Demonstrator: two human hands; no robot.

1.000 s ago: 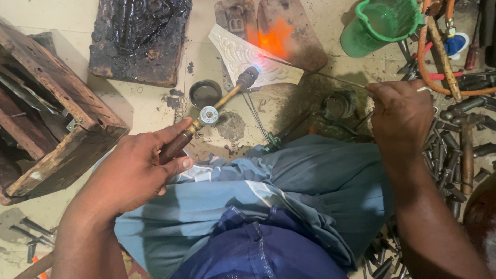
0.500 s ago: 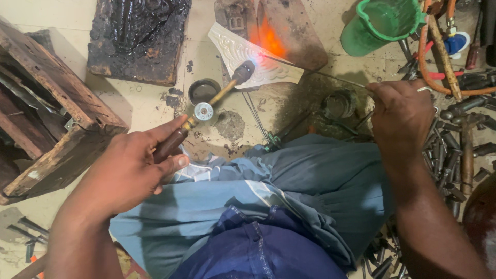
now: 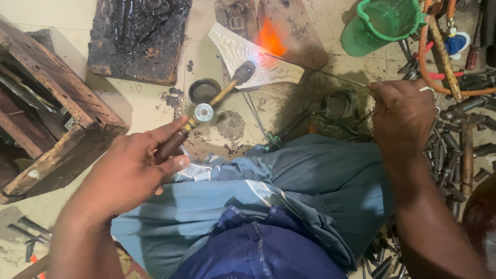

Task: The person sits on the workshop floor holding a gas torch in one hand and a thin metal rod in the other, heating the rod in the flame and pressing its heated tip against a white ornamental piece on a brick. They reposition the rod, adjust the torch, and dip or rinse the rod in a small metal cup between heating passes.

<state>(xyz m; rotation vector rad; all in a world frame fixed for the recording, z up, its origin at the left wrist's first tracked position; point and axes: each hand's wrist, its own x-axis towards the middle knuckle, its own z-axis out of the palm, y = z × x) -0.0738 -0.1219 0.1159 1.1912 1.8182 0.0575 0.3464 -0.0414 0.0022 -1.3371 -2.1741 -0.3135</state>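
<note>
nearest, blue and grey-blue cloth (image 3: 289,206) covers the person's lap, its lower part cut off by the frame. the left hand (image 3: 132,170) is closed around the dark handle of one torch (image 3: 206,111), thumb along the top; the brass tube slants up and away over the floor, with a round silver knob midway and a dark nozzle at the far end. the right hand (image 3: 403,111) is pinched shut on one thin wire rod (image 3: 336,77), which runs left toward the flame; its tip is too fine to make out.

between the hands on the floor (image 3: 155,103) lie one small round tin lid (image 3: 204,91) and a darker round thing (image 3: 338,105), hard to tell what. at the left edge one rough wooden box (image 3: 57,124) is cut off, its contents in shadow. along the right edge a heap of dark metal tools (image 3: 460,150) is too tangled to count.

farther out, one white embossed sheet (image 3: 248,57) lies under the nozzle, touching one reddish brick (image 3: 289,31) where one orange flame (image 3: 269,39) burns. left of it sits one blackened, charred block (image 3: 137,39). at the far right corner stand one green plastic jug (image 3: 380,23), cut off at the top, and an orange hose (image 3: 439,67) looping beside it. no label or sign is readable anywhere.
</note>
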